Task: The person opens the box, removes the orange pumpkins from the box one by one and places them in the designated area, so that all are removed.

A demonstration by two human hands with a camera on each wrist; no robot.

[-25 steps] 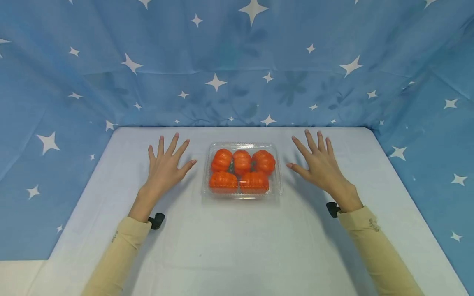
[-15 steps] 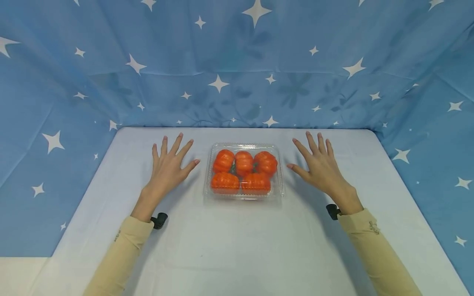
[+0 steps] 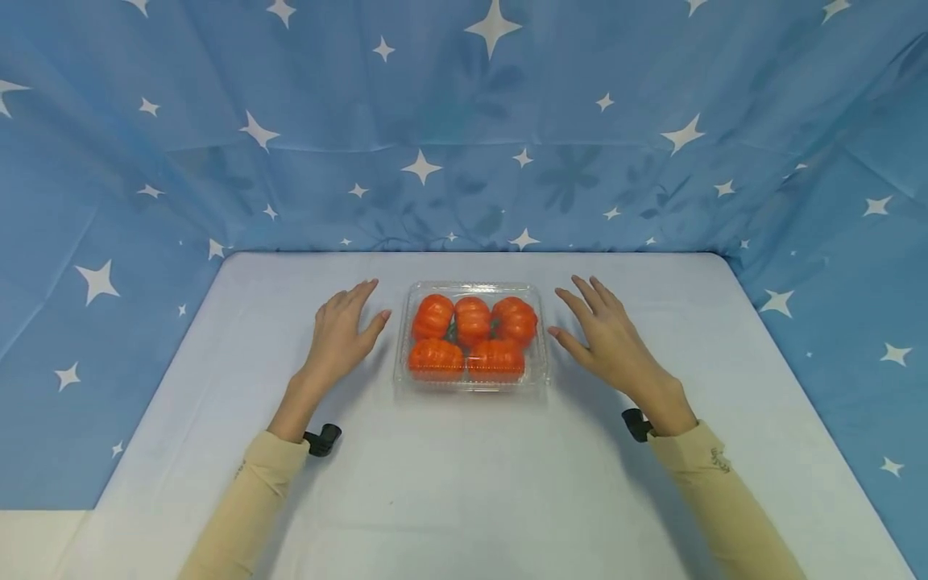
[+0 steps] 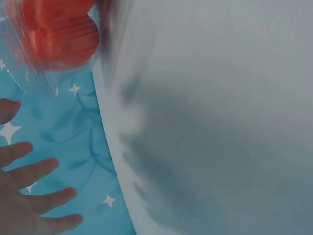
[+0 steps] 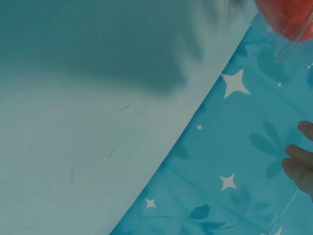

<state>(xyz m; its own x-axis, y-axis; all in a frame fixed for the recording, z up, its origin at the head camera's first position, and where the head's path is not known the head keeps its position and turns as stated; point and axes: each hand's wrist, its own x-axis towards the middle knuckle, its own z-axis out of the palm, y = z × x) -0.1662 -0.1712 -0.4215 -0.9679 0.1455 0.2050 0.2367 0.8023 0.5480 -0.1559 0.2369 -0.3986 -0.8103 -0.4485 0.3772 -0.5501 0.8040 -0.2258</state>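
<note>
Left hand [image 3: 337, 337] and right hand [image 3: 611, 338] flank the clear container [image 3: 474, 287], fingers [image 4: 53, 198] spread; I should converge evenly, gripping lightly.

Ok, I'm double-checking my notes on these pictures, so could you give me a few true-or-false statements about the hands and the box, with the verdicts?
1. The clear plastic box sits on the table, between the left hand and the right hand. True.
2. Five ribbed orange pieces are in the box. True.
3. The left hand grips the box. False: it holds nothing, and its fingers are apart from the box.
4. The pieces lie in one single row. False: three are in the far row, two in the near one.
5. The cloth behind the table is blue with white stars. True.
</note>
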